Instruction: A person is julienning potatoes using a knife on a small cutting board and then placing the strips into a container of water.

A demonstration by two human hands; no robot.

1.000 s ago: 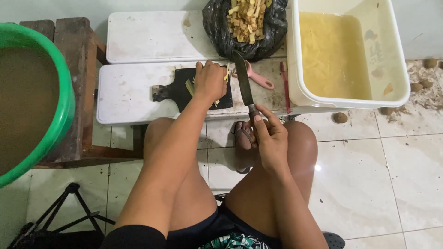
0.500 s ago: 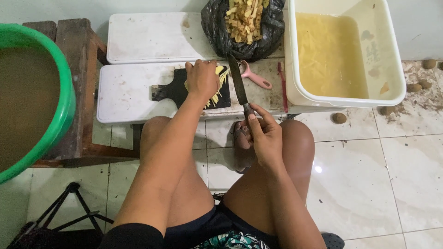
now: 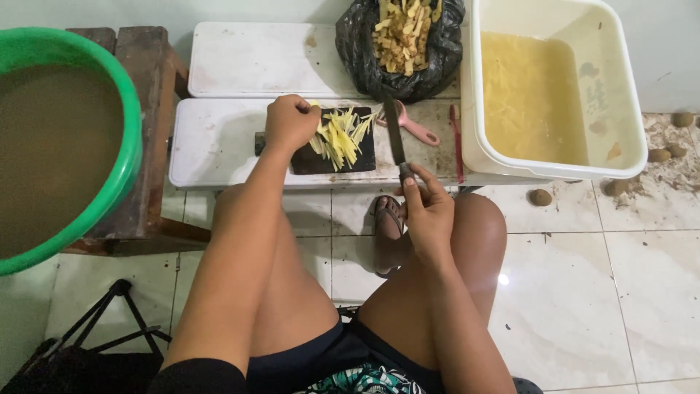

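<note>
My left hand (image 3: 289, 122) is curled over the left part of a black cutting board (image 3: 315, 162), gripping its handle end. A pile of thin yellow potato strips (image 3: 339, 136) lies spread on the board just right of that hand. My right hand (image 3: 428, 211) holds a long knife (image 3: 394, 131) by the handle, blade pointing away over the white low table (image 3: 219, 146), just right of the board and clear of the strips.
A black bag of peelings (image 3: 401, 44) sits behind the board. A pink peeler (image 3: 415, 130) and a red tool (image 3: 456, 142) lie by a white tub of yellowish water with strips (image 3: 539, 95). A green basin of murky water (image 3: 58, 138) stands left. Small potatoes (image 3: 540, 197) lie on the floor.
My left hand moved left off the strips to the board's handle end, uncovering the pile. The knife in my right hand stayed beside the board. The view shifted slightly.
</note>
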